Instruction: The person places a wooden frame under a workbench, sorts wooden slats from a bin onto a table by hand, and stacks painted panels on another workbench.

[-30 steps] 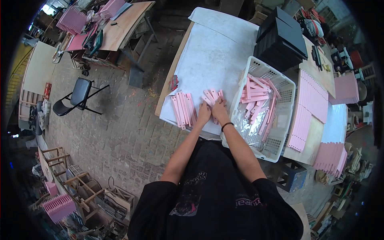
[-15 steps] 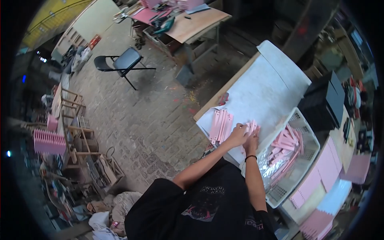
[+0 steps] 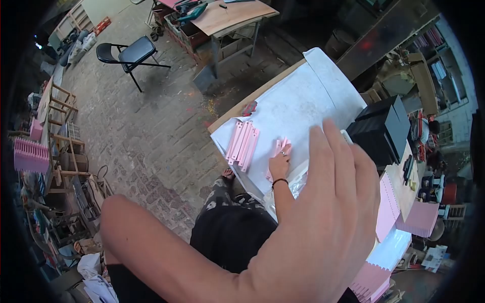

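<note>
The counter point(image 3: 298, 96) has a white cover, on which punched pink strips lie in two groups; the left bundle point(image 3: 243, 144) sits near the counter's edge, its strips roughly side by side, just below a small red-and-grey item point(image 3: 249, 108); the smaller group point(image 3: 277, 148) lies under the right hand point(image 3: 279, 164), whose fingers bend over it; whether that grip pinches a strip or merely rests, I cannot tell; a dark bracelet point(image 3: 279, 181) circles the right wrist; the left hand point(image 3: 328, 217) is raised close to the camera, its grip loose, fingers extended; it hides most of a white plastic basket point(image 3: 302, 168), whose contents are largely covered, though clear plastic film point(image 3: 299, 185) shows; beyond stand black panels point(image 3: 381, 134), stacked together.
</note>
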A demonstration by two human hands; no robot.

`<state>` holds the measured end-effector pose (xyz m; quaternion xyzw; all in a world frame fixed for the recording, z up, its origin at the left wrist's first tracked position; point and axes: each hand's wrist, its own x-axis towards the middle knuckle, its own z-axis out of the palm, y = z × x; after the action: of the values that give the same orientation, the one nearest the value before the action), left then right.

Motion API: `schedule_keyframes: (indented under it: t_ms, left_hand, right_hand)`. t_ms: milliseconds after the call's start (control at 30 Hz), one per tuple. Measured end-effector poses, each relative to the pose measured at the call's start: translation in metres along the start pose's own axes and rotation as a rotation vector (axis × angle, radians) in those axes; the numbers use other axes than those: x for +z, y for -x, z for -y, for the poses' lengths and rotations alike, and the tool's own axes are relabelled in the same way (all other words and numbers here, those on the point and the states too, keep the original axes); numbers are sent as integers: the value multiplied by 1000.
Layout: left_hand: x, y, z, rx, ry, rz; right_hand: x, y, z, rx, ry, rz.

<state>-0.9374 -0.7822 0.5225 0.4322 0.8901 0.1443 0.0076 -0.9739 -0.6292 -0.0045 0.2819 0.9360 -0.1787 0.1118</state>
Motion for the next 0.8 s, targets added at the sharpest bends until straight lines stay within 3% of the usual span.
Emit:
schedule_keyframes:
  t_ms: [267,400,533,633,667,800]
  left_hand:
    - [-1,6,-3,-178,-228,30]
    - [7,20,-2,-145,-192,34]
    - [21,44,-1,-47,-89,67]
    - [22,63,8,-13,-20,112]
    - [22,71,11,15,4,122]
    - [28,100,35,140,182,256]
  right_hand:
    - [-2,-7,1,-32,66,-51]
    - [-8,-10,2,-51,61,-133]
    - [-8,-11,9,-99,59,-319]
    - [-32,13,25,-351,27,-651]
    - [-41,25,34,-417,-23,-723]
    - [-67,103,66,-420,-592,-507]
